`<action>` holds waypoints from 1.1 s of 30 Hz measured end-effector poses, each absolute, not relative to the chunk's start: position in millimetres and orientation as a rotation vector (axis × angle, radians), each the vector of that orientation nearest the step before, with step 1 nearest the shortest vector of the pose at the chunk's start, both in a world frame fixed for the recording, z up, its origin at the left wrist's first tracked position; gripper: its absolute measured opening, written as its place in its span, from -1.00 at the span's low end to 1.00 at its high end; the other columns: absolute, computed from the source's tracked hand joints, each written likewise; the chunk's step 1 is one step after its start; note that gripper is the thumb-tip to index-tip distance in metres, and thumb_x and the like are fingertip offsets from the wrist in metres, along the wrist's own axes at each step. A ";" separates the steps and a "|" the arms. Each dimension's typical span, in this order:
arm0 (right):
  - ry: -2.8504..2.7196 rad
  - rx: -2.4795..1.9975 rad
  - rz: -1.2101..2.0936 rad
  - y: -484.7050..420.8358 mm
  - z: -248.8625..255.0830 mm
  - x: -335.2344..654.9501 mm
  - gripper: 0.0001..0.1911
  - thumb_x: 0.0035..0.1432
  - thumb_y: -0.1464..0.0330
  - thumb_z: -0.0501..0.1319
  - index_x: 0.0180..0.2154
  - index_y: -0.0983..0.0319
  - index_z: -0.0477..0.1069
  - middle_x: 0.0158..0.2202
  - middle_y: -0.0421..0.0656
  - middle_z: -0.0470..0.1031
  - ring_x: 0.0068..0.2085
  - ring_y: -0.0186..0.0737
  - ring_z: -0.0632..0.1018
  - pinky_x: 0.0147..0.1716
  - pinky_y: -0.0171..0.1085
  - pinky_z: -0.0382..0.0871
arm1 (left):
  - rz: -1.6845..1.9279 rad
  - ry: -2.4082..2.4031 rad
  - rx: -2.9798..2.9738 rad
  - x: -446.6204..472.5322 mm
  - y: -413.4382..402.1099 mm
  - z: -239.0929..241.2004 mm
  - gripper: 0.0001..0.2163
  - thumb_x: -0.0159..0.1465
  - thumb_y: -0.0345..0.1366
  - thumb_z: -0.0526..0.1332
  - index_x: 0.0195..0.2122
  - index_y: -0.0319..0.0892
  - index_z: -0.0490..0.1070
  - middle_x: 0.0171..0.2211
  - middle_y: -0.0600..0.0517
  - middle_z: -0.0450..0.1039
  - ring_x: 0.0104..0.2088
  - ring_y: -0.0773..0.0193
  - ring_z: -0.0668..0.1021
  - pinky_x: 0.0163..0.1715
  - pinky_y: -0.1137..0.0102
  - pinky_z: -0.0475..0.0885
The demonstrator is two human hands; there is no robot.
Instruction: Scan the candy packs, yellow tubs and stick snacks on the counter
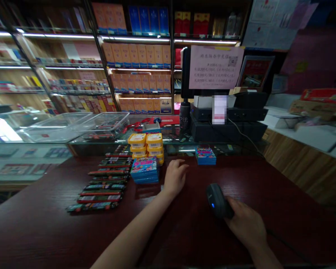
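Note:
My right hand (245,220) grips a black barcode scanner (215,200) with a small blue light, held above the dark red counter. With its fingers partly stretched to the right, my left hand (176,175) holds nothing that I can see. Just left of it sits a stack of blue and pink packets (145,170). Yellow tubs (147,145) are piled behind that stack. A smaller stack of similar blue packets (205,155) lies farther back, beyond the space between my hands. Several dark, slim wrapped sticks (103,186) lie in a row at the left.
Behind the counter (184,231) stand a monitor with a pink paper notice (216,67) and black till equipment (226,129). Clear plastic bins (106,123) rest on the glass case at left. Shelves of boxed goods (140,54) line the back. A cable runs from the lower right.

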State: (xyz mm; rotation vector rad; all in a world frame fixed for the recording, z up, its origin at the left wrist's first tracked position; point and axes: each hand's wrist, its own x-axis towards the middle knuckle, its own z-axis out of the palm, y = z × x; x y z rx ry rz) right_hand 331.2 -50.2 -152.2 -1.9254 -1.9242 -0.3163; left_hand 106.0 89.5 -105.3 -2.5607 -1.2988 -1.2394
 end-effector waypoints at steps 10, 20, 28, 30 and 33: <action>-1.916 -1.927 -0.355 -55.1 -151.2 328.2 -0.72 0.11 0.38 0.06 -0.12 0.11 0.37 -0.26 -0.23 0.58 -0.30 -0.18 0.59 -0.39 -0.26 0.36 | -0.947 -1.859 -1.759 57.8 51.5 -107.4 -0.47 0.17 -0.30 0.18 0.18 -0.34 0.20 0.21 -0.33 0.12 0.25 -0.15 0.12 0.22 -0.11 -0.14; -1.920 -1.908 -0.402 -53.4 -158.1 331.7 -0.76 0.13 0.34 0.05 -0.15 0.13 0.37 -0.26 -0.21 0.58 -0.33 -0.18 0.59 -0.42 -0.27 0.32 | -1.136 -1.540 -2.024 28.9 54.2 -105.9 -0.68 0.15 -0.51 0.06 -0.13 -0.11 0.45 -0.17 -0.05 0.47 -0.07 0.10 0.44 0.19 0.05 0.12; -1.944 -1.896 -0.388 -52.8 -158.1 332.2 -0.75 0.13 0.38 0.04 -0.14 0.15 0.36 -0.23 -0.18 0.58 -0.28 -0.17 0.59 -0.38 -0.26 0.34 | -1.416 -1.076 -2.089 37.8 45.6 -103.9 -0.71 0.22 -0.48 0.10 -0.11 -0.03 0.46 -0.24 -0.01 0.47 -0.19 0.22 0.46 -0.08 0.26 0.34; -1.936 -1.902 -0.377 -52.6 -157.0 332.4 -0.74 0.13 0.37 0.05 -0.13 0.14 0.36 -0.23 -0.19 0.58 -0.29 -0.17 0.59 -0.39 -0.26 0.34 | -1.594 -1.107 -2.198 44.5 45.4 -106.8 -0.80 0.23 -0.44 0.11 -0.17 -0.10 0.44 -0.27 -0.02 0.45 -0.22 0.24 0.47 -0.13 0.30 0.38; -1.940 -1.904 -0.354 -51.7 -155.2 333.3 -0.73 0.13 0.37 0.05 -0.12 0.14 0.37 -0.20 -0.18 0.58 -0.26 -0.16 0.59 -0.37 -0.26 0.35 | -2.061 -1.400 -2.273 58.0 47.8 -114.4 -0.92 0.23 -0.28 0.17 -0.30 -0.15 0.37 -0.36 0.03 0.40 -0.31 0.26 0.48 -0.25 0.31 0.46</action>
